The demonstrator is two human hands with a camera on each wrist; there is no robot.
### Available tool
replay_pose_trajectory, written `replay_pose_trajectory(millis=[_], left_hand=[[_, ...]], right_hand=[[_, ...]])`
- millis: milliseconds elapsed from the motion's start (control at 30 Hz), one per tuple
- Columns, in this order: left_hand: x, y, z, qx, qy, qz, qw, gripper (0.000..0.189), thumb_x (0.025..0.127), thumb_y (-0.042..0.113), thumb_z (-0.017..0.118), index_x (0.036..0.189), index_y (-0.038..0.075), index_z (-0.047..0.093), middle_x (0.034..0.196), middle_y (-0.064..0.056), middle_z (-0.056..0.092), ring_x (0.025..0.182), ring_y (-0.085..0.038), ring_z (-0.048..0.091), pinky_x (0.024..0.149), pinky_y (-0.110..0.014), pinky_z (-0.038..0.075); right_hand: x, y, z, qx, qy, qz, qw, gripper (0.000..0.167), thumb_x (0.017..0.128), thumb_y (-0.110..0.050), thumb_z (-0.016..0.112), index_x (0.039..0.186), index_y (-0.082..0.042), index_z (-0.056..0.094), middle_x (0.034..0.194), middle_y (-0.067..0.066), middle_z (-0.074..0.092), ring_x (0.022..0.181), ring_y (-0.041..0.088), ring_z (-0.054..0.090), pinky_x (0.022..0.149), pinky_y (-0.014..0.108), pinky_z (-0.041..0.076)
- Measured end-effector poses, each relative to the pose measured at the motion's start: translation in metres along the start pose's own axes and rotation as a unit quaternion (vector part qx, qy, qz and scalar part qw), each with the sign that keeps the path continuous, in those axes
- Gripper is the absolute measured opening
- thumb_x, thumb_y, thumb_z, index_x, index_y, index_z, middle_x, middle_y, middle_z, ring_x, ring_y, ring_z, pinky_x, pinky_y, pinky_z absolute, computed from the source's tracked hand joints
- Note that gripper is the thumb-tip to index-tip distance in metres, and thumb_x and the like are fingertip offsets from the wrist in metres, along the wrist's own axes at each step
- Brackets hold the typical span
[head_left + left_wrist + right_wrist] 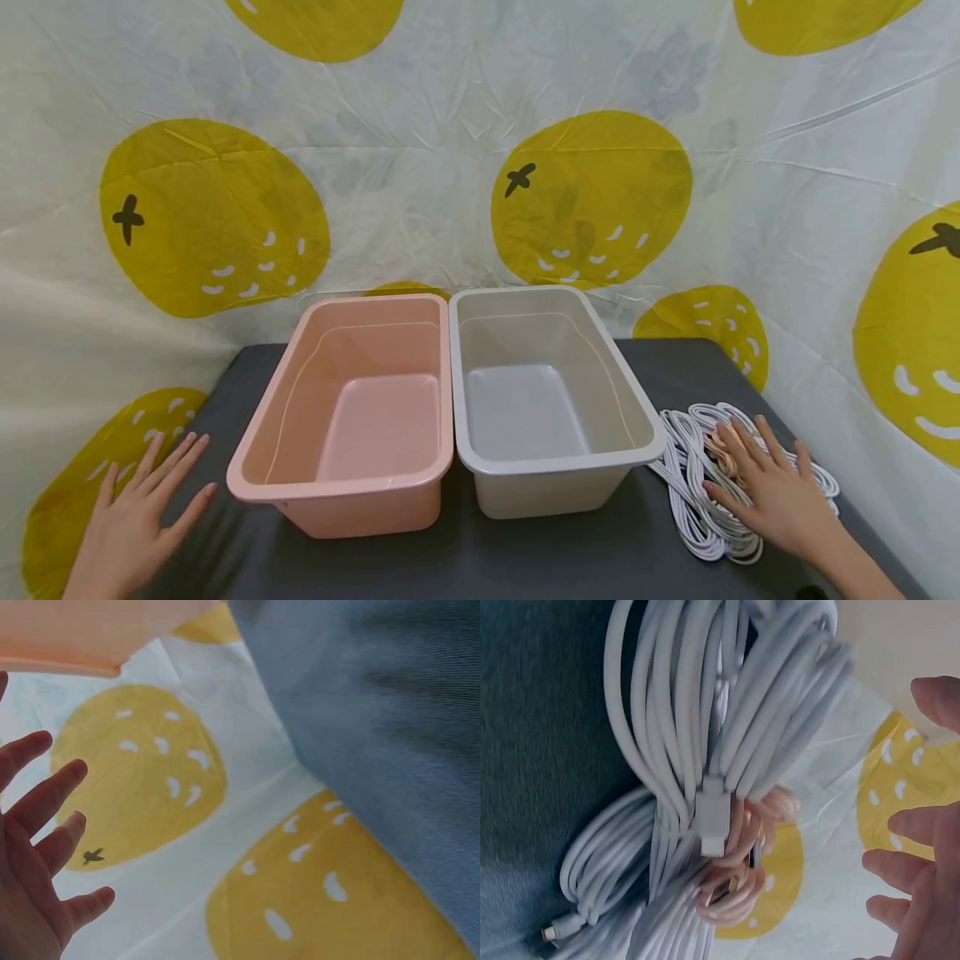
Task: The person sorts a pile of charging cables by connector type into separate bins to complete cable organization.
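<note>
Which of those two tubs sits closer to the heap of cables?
The off-white tub, on the right: its rim comes up beside the white cables, whereas the pink tub stands on its other side, nearer the left hand.

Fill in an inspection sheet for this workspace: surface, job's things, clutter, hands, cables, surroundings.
Surface: dark grey table.
Job's things: pink bin and off-white bin side by side, both upright; cables right of them.
Clutter: small dark object at the head view's bottom edge, too cut off to identify.
Hands: left hand left of the pink bin, fingers spread, holding nothing; right hand over the cables, fingers extended, gripping nothing; contact unclear.
Cables: white cables in coils, pinkish cables among them; a white connector shows.
Surroundings: pale cloth with yellow fruit-like prints, behind and at both sides.
</note>
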State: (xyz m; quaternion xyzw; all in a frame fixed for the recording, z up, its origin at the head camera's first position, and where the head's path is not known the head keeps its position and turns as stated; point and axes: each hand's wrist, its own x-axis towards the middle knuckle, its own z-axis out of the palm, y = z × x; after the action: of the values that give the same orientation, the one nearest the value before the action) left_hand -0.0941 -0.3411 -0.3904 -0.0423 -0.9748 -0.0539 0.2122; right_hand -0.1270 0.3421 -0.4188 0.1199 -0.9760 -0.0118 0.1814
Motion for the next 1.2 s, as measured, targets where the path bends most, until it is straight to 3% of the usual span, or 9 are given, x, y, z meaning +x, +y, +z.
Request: replay_pose_trajectory(millis=[133, 200, 367, 500, 600, 667, 933, 1200], left_hand=[[0.004, 0.004, -0.006, 0.001, 0.016, 0.005, 0.9999, 0.066, 0.086, 0.045, 0.051, 0.142, 0.030, 0.020, 0.138, -0.018, 0.038, 0.137, -0.004, -0.014, 0.106, -0.054, -0.014], [0.007, 0.006, -0.008, 0.002, 0.025, 0.009, 0.9996, 0.064, 0.086, 0.045, 0.050, 0.142, 0.029, 0.022, 0.136, -0.019, 0.040, 0.137, -0.004, -0.012, 0.107, -0.053, -0.012], [0.013, 0.012, -0.014, -0.007, 0.052, 0.037, 0.9979, 0.061, 0.086, 0.043, 0.051, 0.141, 0.029, 0.027, 0.135, -0.017, 0.043, 0.139, -0.005, -0.006, 0.110, -0.048, -0.010], [0.018, 0.019, -0.019, -0.043, 0.087, 0.074, 0.9926, 0.058, 0.085, 0.038, 0.054, 0.138, 0.028, 0.034, 0.145, 0.003, 0.030, 0.139, -0.004, 0.003, 0.112, -0.043, -0.005], [0.022, 0.028, -0.023, -0.069, 0.119, 0.108, 0.9846, 0.053, 0.085, 0.039, 0.054, 0.135, 0.025, 0.040, 0.143, 0.021, 0.024, 0.138, -0.004, 0.011, 0.113, -0.041, 0.000], [0.025, 0.035, -0.024, -0.078, 0.137, 0.131, 0.9787, 0.052, 0.086, 0.044, 0.050, 0.133, 0.022, 0.043, 0.142, 0.024, 0.023, 0.138, -0.005, 0.014, 0.113, -0.040, 0.002], [0.034, 0.059, -0.021, -0.096, 0.165, 0.185, 0.9639, 0.054, 0.090, 0.052, 0.035, 0.130, 0.017, 0.048, 0.142, 0.014, 0.033, 0.137, -0.011, 0.023, 0.113, -0.038, 0.003], [0.036, 0.075, -0.016, -0.098, 0.140, 0.219, 0.9606, 0.055, 0.091, 0.051, 0.034, 0.130, 0.016, 0.048, 0.140, 0.006, 0.040, 0.136, -0.016, 0.025, 0.113, -0.038, 0.001]], right_hand=[[0.003, 0.008, 0.001, 0.007, -0.008, 0.004, 0.9999, 0.088, 0.078, -0.048, 0.058, 0.145, -0.016, 0.011, 0.144, 0.020, 0.026, 0.136, 0.011, -0.021, 0.102, 0.058, -0.016], [0.003, 0.013, 0.002, 0.009, -0.011, 0.005, 0.9999, 0.083, 0.079, -0.047, 0.057, 0.143, -0.011, 0.018, 0.138, 0.023, 0.036, 0.138, 0.017, -0.016, 0.102, 0.063, -0.008], [0.004, 0.026, 0.005, 0.009, -0.004, 0.006, 0.9999, 0.073, 0.081, -0.043, 0.058, 0.136, -0.001, 0.034, 0.126, 0.027, 0.046, 0.140, 0.027, -0.003, 0.101, 0.065, 0.002], [0.006, 0.039, 0.006, 0.015, 0.003, 0.007, 0.9999, 0.068, 0.080, -0.040, 0.060, 0.131, 0.000, 0.040, 0.120, 0.027, 0.050, 0.132, 0.040, 0.020, 0.091, 0.064, 0.019], [0.007, 0.049, 0.008, 0.008, -0.006, 0.015, 0.9998, 0.064, 0.080, -0.041, 0.059, 0.126, 0.001, 0.044, 0.116, 0.028, 0.052, 0.117, 0.043, 0.035, 0.087, 0.062, 0.023], [0.008, 0.055, 0.009, 0.002, -0.014, 0.021, 0.9997, 0.062, 0.081, -0.042, 0.058, 0.123, 0.003, 0.047, 0.115, 0.029, 0.053, 0.112, 0.043, 0.038, 0.086, 0.062, 0.024], [0.012, 0.071, 0.017, -0.008, -0.060, 0.043, 0.9972, 0.059, 0.084, -0.045, 0.053, 0.120, 0.002, 0.048, 0.115, 0.030, 0.052, 0.110, 0.046, 0.038, 0.083, 0.062, 0.025], [0.016, 0.073, 0.019, -0.018, -0.088, 0.049, 0.9948, 0.056, 0.087, -0.045, 0.048, 0.117, 0.002, 0.052, 0.106, 0.027, 0.058, 0.102, 0.044, 0.045, 0.076, 0.059, 0.035]])
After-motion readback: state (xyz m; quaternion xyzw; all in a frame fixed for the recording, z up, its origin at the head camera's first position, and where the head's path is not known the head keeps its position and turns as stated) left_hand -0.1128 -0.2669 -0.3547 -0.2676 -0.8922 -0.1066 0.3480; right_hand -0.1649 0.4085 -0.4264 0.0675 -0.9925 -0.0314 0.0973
